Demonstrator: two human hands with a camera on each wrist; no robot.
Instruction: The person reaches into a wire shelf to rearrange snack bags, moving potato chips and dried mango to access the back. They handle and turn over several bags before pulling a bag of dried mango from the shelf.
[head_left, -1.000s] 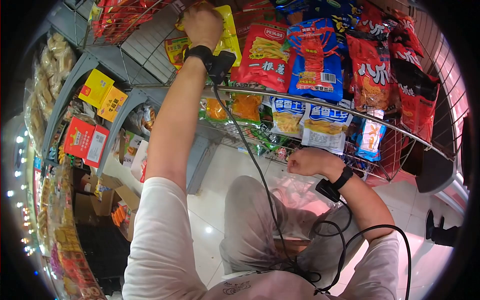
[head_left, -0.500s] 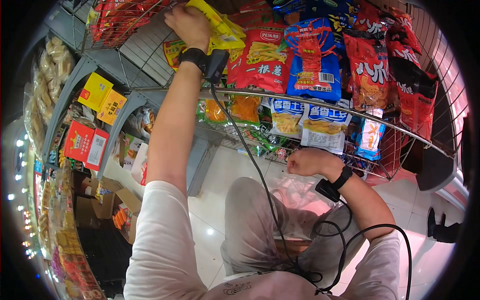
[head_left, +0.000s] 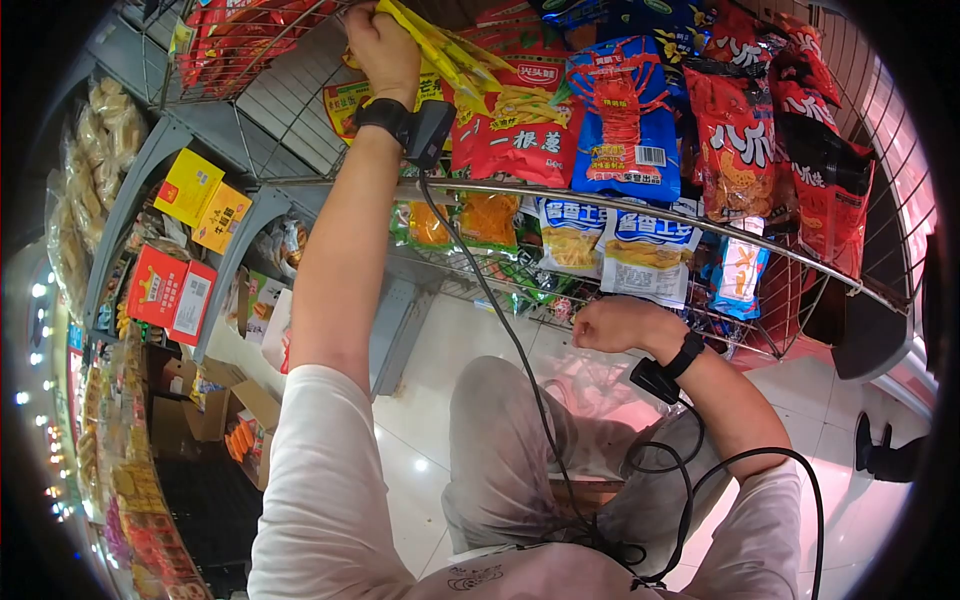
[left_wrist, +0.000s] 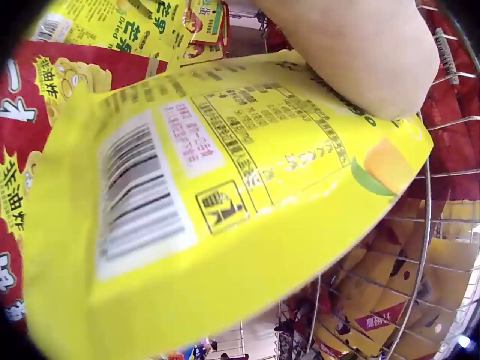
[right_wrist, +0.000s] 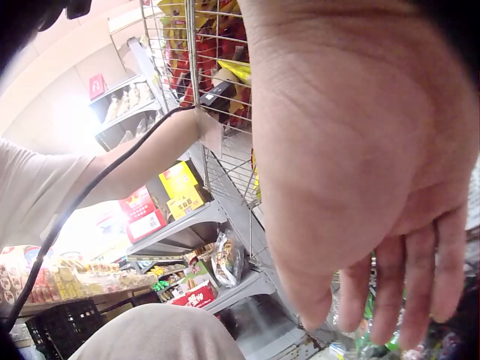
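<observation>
My left hand (head_left: 383, 50) grips the top edge of a yellow dried mango packet (head_left: 428, 38) over the upper wire basket. The packet stands tilted, edge-on to the head view; its back, with a barcode and a mango picture, fills much of the left wrist view (left_wrist: 262, 165). More yellow dried mango packets (left_wrist: 139, 26) lie behind it. A red snack bag (head_left: 525, 120) with white lettering sits just right of the held packet. My right hand (head_left: 622, 325) hangs below the basket rim, fingers loosely extended and holding nothing (right_wrist: 360, 172).
The basket's front wire rail (head_left: 500, 186) runs under the bags. A blue bag (head_left: 625, 125) and several red bags (head_left: 735, 140) stand to the right. White-and-blue bags (head_left: 650, 250) fill the lower tier. A black cable (head_left: 490, 290) trails from the left wrist.
My left hand has shifted slightly left and tilted the yellow packet up from lying flat to nearly edge-on, uncovering another yellow packet and more of the red bag. The right hand has stayed still.
</observation>
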